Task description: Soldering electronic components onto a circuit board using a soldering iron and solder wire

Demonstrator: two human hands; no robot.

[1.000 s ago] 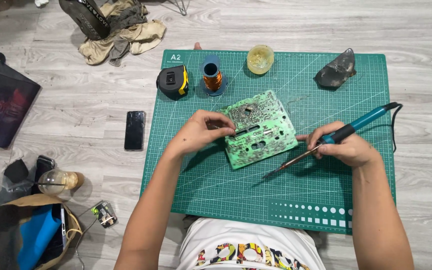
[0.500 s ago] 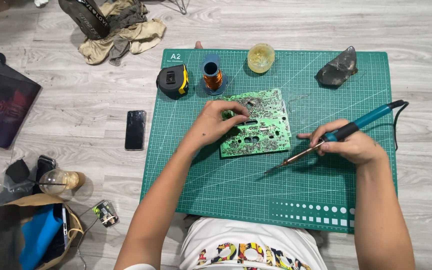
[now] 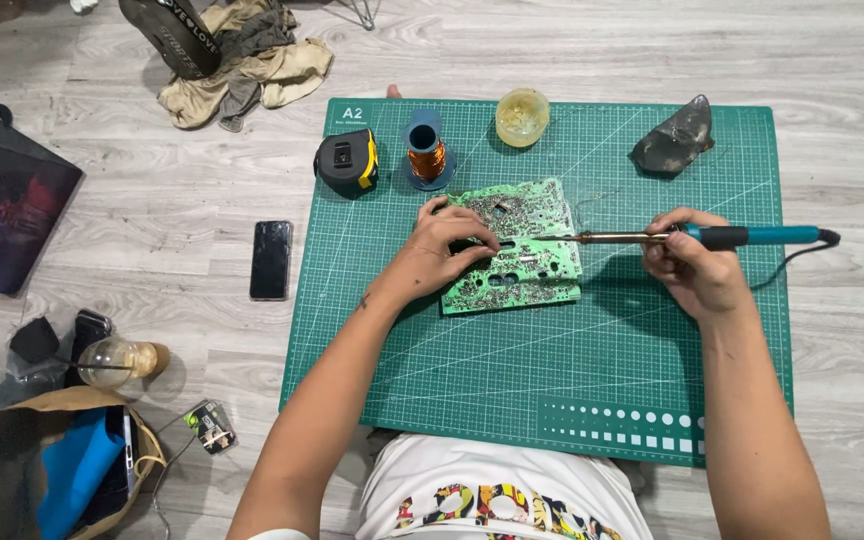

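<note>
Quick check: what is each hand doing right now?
Left hand: fingers pressed on the green circuit board, steadying it.
Right hand: closed on the soldering iron, tip over the board.

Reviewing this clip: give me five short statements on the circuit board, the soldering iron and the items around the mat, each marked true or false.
1. The left hand rests on the green printed circuit board. True.
2. The right hand holds a blue-handled soldering iron with its tip over the board. True.
3. The circuit board lies on the bare wooden floor. False: it lies on the green gridded cutting mat.
4. The black smartphone lies on the mat. False: it lies on the floor, left of the mat.
5. A spool of copper wire stands beside a black and yellow tape measure. True.
</note>
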